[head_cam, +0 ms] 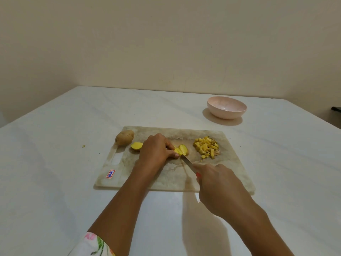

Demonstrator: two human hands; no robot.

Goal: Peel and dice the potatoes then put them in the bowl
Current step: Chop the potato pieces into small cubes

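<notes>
A marbled cutting board [171, 178] lies on the white table. My left hand [156, 150] holds a sliced yellow potato piece [181, 150] at the board's middle, fingers curled on it. My right hand [219, 187] grips a knife [188, 162] whose blade tip touches the near edge of that piece. A pile of yellow dice [206, 146] sits to the right on the board. A peeled potato half [137, 146] and a whole unpeeled potato [124, 137] lie at the board's far left corner. A pink bowl [226, 107] stands empty beyond the board, to the right.
A red and blue label [110, 174] is stuck on the board's near left corner. A small scrap [83, 145] lies on the table left of the board. A dark object [335, 109] shows at the table's right edge. Walls close off the table's back and left sides.
</notes>
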